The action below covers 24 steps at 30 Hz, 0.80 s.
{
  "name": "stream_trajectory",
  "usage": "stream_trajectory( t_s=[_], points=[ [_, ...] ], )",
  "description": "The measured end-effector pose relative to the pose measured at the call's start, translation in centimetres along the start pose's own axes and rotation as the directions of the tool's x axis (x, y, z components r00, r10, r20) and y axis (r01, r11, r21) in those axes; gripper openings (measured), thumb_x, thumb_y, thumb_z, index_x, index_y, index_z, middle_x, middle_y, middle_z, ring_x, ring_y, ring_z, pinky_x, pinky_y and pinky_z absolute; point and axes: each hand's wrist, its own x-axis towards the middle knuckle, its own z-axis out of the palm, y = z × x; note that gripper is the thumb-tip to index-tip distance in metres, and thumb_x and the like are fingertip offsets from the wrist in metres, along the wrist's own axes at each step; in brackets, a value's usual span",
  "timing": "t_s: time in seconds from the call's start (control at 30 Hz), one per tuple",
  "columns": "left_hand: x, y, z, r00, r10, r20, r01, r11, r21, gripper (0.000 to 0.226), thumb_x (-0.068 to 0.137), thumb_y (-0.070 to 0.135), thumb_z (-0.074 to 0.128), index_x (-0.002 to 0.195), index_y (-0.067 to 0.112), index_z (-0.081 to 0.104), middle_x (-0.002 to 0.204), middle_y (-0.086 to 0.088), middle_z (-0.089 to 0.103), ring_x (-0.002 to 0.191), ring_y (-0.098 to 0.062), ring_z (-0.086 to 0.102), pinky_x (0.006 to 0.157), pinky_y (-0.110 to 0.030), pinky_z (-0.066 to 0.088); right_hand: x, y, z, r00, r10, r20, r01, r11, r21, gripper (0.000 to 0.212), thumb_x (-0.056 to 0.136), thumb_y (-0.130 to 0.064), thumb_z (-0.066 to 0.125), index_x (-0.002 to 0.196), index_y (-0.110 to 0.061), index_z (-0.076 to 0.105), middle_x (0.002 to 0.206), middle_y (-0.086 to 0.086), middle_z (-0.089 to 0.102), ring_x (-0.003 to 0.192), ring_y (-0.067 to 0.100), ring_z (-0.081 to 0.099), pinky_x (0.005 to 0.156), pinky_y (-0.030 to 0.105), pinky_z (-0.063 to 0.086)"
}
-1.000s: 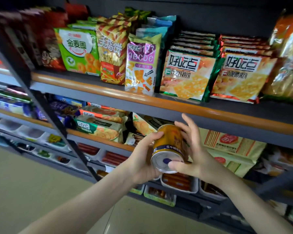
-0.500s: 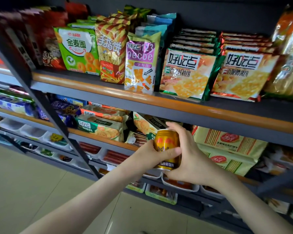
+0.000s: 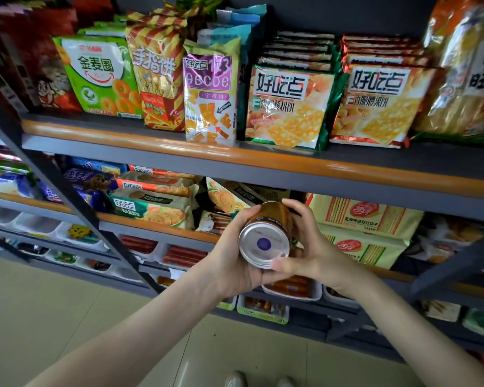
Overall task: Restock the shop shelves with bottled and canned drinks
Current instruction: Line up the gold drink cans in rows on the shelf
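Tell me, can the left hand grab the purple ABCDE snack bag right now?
Probably not yet. The left hand and right hand both hold the gold can. The ABCDE bag stands unblocked at the shelf's front.

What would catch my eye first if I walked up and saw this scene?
Probably the gold can in the middle, tipped so its silver end faces the camera, held between the left hand and the right hand in front of the second shelf. Above it, the top shelf carries a bright row of snack bags, with the green ring-snack bag towards the left.
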Motion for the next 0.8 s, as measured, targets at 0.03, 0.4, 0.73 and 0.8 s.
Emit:
stream_trajectory(
  t_s=[0.03, 0.4, 0.73, 0.8],
  points=[
    [0.0, 0.1, -0.1, 1.0, 0.007, 0.015, -0.008, 1.0, 0.028, 0.063, 0.067, 0.051, 0.067, 0.109, 0.004, 0.067, 0.108, -0.017, 0.064, 0.088, -0.03, 0.065, 0.069, -0.041, 0.058, -0.1, -0.1, 0.2, 1.0, -0.005, -0.03, 0.004, 1.0, -0.011, 0.094, 0.064, -0.034, 0.081, 0.137, -0.039, 0.022, 0.137, -0.005, 0.04, 0.116, -0.005, 0.052, 0.092, 0.019, 0.047],
    [-1.2, 2.9, 0.0, 0.93, 0.358, 0.084, -0.289, 0.572, 0.767, 0.071, 0.059, 0.047, 0.08, 0.117, 0.015, 0.056, 0.109, -0.007, 0.07, 0.098, -0.022, 0.069, 0.091, -0.04, 0.055, -0.7, -2.6, 0.5, 0.982, -0.189, 0.004, 0.156, 0.796, -0.585, 0.11, 0.067, -0.036, 0.086, 0.141, -0.051, 0.005, 0.135, -0.049, -0.001, 0.134, -0.019, 0.006, 0.108, 0.008, 0.022],
    [-5.1, 7.6, 3.7, 0.749, 0.566, 0.343, -0.577, 0.305, 0.757, 0.067, 0.059, 0.042, 0.079, 0.119, 0.02, 0.058, 0.104, 0.001, 0.073, 0.096, -0.016, 0.069, 0.086, -0.034, 0.055, -0.2, -11.3, -1.6, 0.935, -0.352, -0.041, 0.2, 0.622, -0.757, 0.089, 0.068, -0.062, 0.064, 0.139, -0.06, 0.009, 0.144, -0.045, -0.006, 0.136, -0.02, -0.004, 0.103, 0.007, 0.007],
    [-6.6, 9.1, 5.5, 0.635, 0.661, 0.4, -0.59, 0.079, 0.804, 0.073, 0.054, 0.052, 0.078, 0.12, 0.027, 0.056, 0.105, 0.005, 0.071, 0.096, -0.01, 0.068, 0.09, -0.037, 0.055, 0.1, -13.9, -2.3, 0.908, -0.417, -0.052, 0.233, 0.603, -0.763, 0.082, 0.072, -0.061, 0.058, 0.138, -0.066, 0.01, 0.152, -0.035, 0.002, 0.139, -0.016, 0.002, 0.105, 0.01, 0.011]
  ],
)
